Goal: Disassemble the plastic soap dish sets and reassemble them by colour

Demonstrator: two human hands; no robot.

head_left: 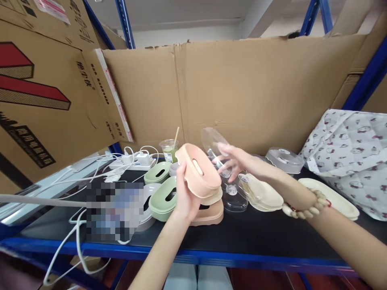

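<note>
My left hand (pixel 188 201) grips a pink oval dish (pixel 203 169) with a slot in its middle, tilted above the table. A cream rim shows under the dish; whether it is held too, I cannot tell. To the right, my right hand (pixel 234 161) holds a clear oval plastic cover (pixel 211 139) upright, beside the dish and apart from it. Beneath my left hand lies another pink slotted piece (pixel 208 215). Green slotted dishes (pixel 163 199) stand just left of it. More clear covers (pixel 236 201) and cream trays (pixel 266 195) lie below my right forearm.
A drink cup with a straw (pixel 168 150) stands at the back, near a power strip (pixel 142 161) and white cables. Cardboard (pixel 242 92) walls off the rear and left. A patterned bag (pixel 353 157) sits at the right. The blue shelf edge (pixel 242 257) runs along the front.
</note>
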